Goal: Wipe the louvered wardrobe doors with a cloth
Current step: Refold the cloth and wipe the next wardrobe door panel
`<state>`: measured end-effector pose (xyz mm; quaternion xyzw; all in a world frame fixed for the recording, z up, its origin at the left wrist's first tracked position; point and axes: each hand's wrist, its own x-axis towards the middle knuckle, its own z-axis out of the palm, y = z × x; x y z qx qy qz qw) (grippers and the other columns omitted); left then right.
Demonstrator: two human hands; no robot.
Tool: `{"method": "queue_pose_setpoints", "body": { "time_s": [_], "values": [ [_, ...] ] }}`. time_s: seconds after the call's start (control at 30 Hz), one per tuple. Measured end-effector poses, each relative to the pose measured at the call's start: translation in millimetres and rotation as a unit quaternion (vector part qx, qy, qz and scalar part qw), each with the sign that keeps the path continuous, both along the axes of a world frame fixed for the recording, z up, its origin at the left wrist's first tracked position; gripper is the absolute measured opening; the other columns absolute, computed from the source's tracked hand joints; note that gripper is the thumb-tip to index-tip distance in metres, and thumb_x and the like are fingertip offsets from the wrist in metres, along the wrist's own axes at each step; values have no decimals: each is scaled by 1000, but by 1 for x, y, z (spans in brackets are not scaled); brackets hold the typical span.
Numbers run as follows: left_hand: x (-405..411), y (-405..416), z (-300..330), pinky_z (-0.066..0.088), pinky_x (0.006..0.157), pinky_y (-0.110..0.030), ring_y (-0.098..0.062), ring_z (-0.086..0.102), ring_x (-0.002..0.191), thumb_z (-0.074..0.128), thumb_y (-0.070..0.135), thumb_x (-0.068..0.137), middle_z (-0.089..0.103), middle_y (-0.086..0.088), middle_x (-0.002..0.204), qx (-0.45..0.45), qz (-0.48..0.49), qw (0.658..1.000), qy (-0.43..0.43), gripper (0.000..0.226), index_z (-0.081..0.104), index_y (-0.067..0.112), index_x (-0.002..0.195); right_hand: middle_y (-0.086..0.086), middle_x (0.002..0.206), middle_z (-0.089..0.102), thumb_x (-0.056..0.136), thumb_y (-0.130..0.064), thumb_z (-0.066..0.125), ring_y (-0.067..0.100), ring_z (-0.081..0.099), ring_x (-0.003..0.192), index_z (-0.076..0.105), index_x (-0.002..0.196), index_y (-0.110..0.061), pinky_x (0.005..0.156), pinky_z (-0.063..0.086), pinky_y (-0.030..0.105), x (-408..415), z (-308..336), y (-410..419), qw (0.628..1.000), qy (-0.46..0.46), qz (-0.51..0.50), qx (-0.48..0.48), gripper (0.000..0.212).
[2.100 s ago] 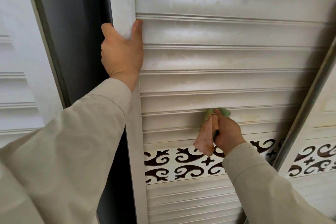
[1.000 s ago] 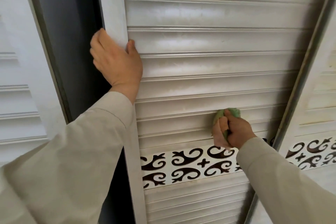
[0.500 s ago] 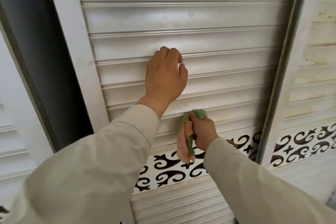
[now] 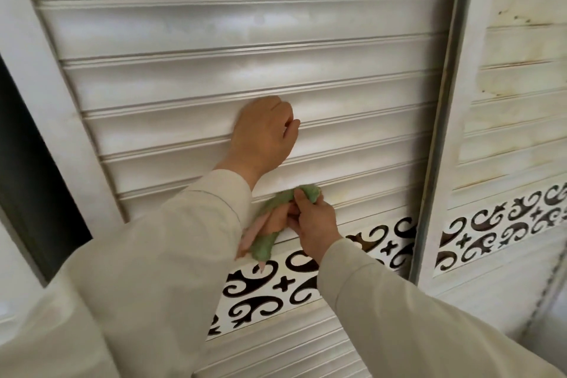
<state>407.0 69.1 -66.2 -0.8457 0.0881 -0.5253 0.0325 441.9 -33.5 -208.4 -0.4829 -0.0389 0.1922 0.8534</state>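
Observation:
The white louvered wardrobe door (image 4: 214, 49) fills the view. My right hand (image 4: 313, 221) grips a bunched green and pink cloth (image 4: 265, 244) and holds its green top against a low slat, just above the band of dark scroll cut-outs (image 4: 264, 288). My left hand (image 4: 264, 132) rests higher on the slats of the same door, about two slats above the cloth. Its fingers are curled against a slat and nothing is in them. Both arms wear beige sleeves.
A grey metal stile (image 4: 441, 101) bounds the door on the right. Beyond it a second louvered door (image 4: 515, 70) shows yellowish stains and its own scroll band. Left of the door's white frame lies a dark open gap (image 4: 27, 163).
My left hand has let go of the door's left edge and moved right onto the slats. My right hand keeps the cloth on the same low slat. The view has shifted right.

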Motion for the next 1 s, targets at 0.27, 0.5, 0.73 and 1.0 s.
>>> {"method": "queue_pose_setpoints", "body": {
  "time_s": [0.27, 0.5, 0.73, 1.0],
  "values": [
    [11, 19, -15, 34, 63, -35, -27, 42, 62, 59, 11, 89, 46, -8, 65, 86, 1, 987, -134, 28, 49, 8, 64, 6, 89, 68, 97, -33, 62, 15, 63, 71, 63, 110, -15, 58, 57, 20, 85, 12, -92, 968, 25, -241, -58, 22],
    [18, 21, -24, 36, 64, -38, -30, 49, 67, 63, 21, 89, 52, -8, 70, 90, 60, 978, -177, 30, 52, 11, 63, 10, 92, 73, 93, -15, 66, 28, 72, 89, 67, 92, -18, 83, 59, 41, 24, -27, -18, 990, -67, -86, -87, 4],
    [13, 31, -27, 37, 65, -39, -32, 51, 69, 62, 19, 89, 53, -9, 72, 96, 80, 971, -203, 27, 53, 10, 65, 17, 88, 71, 90, -11, 66, 30, 71, 79, 67, 98, -3, 69, 61, 42, 19, -29, -16, 996, -4, -72, -59, 11],
    [14, 32, -28, 34, 66, -38, -31, 51, 69, 64, 19, 85, 53, -7, 72, 94, 97, 968, -212, 25, 52, 12, 64, 8, 82, 69, 91, -21, 69, 23, 67, 72, 66, 103, -7, 57, 54, 29, 68, -37, -66, 980, 103, -155, -74, 18]
  ]
}}
